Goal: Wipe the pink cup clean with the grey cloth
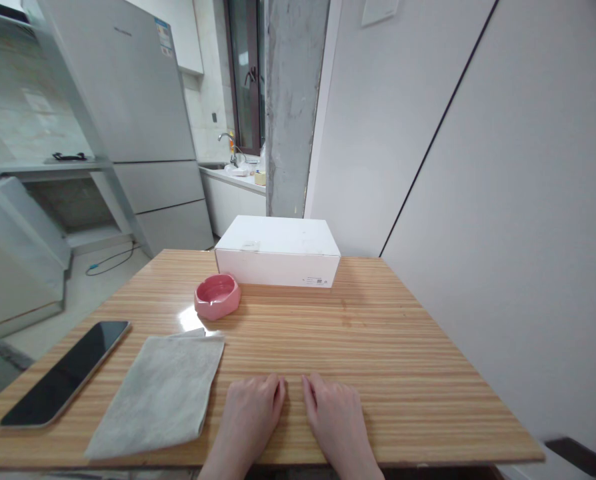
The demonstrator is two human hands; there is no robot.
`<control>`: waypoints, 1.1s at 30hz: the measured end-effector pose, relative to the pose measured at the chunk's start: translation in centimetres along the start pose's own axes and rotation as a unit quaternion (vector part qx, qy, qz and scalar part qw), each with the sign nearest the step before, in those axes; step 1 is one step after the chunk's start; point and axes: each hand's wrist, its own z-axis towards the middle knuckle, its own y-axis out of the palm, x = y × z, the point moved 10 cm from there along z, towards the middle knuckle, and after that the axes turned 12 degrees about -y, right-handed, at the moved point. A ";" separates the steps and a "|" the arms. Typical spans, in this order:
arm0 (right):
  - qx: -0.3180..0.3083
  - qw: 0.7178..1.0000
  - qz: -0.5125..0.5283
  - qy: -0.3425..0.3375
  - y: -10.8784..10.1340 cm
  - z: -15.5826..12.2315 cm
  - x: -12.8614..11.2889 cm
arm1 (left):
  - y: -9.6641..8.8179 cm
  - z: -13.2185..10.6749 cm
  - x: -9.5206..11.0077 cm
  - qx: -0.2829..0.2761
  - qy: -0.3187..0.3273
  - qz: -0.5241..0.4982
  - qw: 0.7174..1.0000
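My left hand and my right hand lie flat, palms down, side by side on the wooden table near its front edge. Both hold nothing and their fingers are stretched out. A folded grey cloth lies just left of my left hand, close to it but apart. Beyond the cloth sits a pink ashtray. A closed white box stands at the table's far edge. A dark phone lies face up at the front left.
A white wall runs along the table's right side. Behind stand a grey fridge, a concrete pillar and a counter with a sink tap. A blue cable lies on the floor at left.
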 end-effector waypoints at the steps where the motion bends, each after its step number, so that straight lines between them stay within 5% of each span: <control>1: 0.001 1.000 -0.001 0.000 0.0 0.0 0.0 | 0.0 0.0 0.0 0.000 0.000 0.001 1.000; 28: -0.033 0.998 0.049 0.007 0.8 -0.2 0.3 | 0.8 -0.1 -0.1 -0.030 -0.014 0.009 0.999; 33: -0.039 0.997 0.061 0.006 1.1 -0.3 0.4 | -1.6 0.6 -0.5 -0.052 -0.021 -0.051 0.997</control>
